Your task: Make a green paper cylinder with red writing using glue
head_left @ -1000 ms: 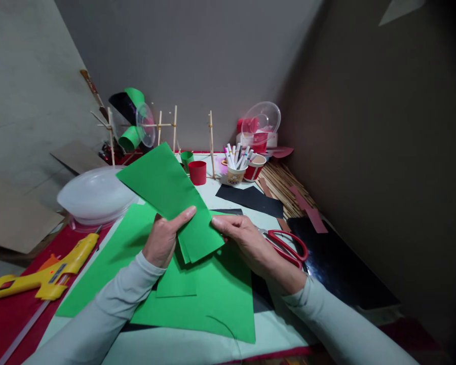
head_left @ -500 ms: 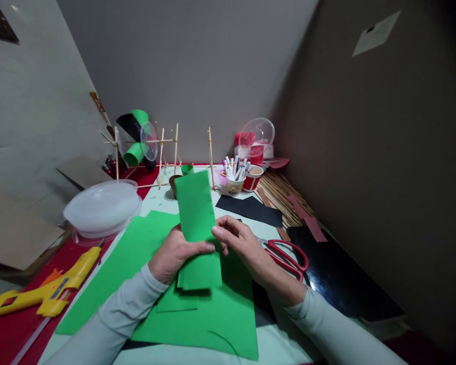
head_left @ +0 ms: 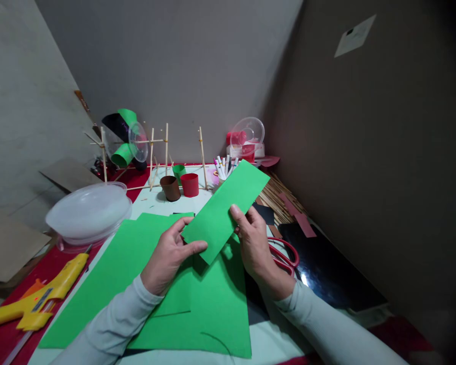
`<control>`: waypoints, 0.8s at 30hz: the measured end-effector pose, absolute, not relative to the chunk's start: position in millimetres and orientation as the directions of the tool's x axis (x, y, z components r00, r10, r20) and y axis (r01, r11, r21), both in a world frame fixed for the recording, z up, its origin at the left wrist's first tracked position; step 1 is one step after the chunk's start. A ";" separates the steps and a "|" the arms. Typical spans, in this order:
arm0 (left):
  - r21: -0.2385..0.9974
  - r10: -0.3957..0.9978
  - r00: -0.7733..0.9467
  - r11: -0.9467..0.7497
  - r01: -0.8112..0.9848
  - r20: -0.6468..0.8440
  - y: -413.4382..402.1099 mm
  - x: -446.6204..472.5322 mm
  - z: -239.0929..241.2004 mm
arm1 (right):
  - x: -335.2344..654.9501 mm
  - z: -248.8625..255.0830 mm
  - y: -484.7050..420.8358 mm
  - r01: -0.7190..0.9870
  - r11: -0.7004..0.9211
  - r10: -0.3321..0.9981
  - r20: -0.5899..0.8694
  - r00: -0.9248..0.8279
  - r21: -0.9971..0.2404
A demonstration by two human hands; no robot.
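A green paper strip slants between both hands, its far end up to the right. My left hand pinches the lower left corner, thumb on top. Gripping the strip's right edge, my right hand has its thumb on the face and its fingers behind. Beneath them lie large green sheets on the table. Red-handled scissors rest just beyond my right hand, their blades hidden.
A yellow glue gun and a stack of plastic lids lie left. Behind stand brown, red and green rolled cups, a stick frame and markers. Sticks and a black panel lie right.
The green strip has turned from upright to slanting right. My right hand has moved from its side onto its right edge. The view has shifted, and the brown and red cups now show.
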State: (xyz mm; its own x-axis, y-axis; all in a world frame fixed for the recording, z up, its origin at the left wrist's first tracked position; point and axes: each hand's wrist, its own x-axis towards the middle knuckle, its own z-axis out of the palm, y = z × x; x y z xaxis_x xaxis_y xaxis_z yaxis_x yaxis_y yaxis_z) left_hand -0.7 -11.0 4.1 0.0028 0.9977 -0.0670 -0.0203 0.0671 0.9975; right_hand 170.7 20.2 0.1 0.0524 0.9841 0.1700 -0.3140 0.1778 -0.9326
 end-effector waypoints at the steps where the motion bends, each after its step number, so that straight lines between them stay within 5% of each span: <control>1: 0.998 0.998 -0.002 0.059 -0.013 -0.059 -11.3 0.0 6.0 | 169.1 -0.6 19.4 -0.325 0.150 0.988 0.154 0.013 -0.934; 5: 0.999 0.999 -0.024 0.029 0.038 -0.028 -10.7 0.1 13.4 | 164.4 -6.0 17.0 -0.314 0.037 0.991 0.075 -0.109 -0.949; 12: 0.991 0.989 -0.142 -0.007 0.133 0.026 -6.8 -2.1 9.5 | 162.7 -10.9 19.1 -0.206 -0.013 1.000 -0.010 -0.013 -0.979; 17: 1.000 0.984 -0.175 0.000 0.029 0.005 -7.3 -0.2 7.2 | 160.7 -8.2 19.2 -0.181 -0.011 1.000 -0.016 0.026 -0.983; 24: 0.977 0.987 0.041 0.157 -0.147 -0.152 -14.7 11.0 3.4 | 162.6 -6.0 18.6 -0.198 0.018 0.998 0.005 0.064 -0.980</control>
State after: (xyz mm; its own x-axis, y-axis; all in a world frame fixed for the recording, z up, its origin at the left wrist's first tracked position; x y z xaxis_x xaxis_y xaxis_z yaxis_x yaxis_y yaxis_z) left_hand 11.0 -14.7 3.4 0.0412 0.9874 -0.1525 -0.1470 0.1569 0.9766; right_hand 162.6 18.6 -6.0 0.0636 0.9980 0.0052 -0.1983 0.0178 -0.9800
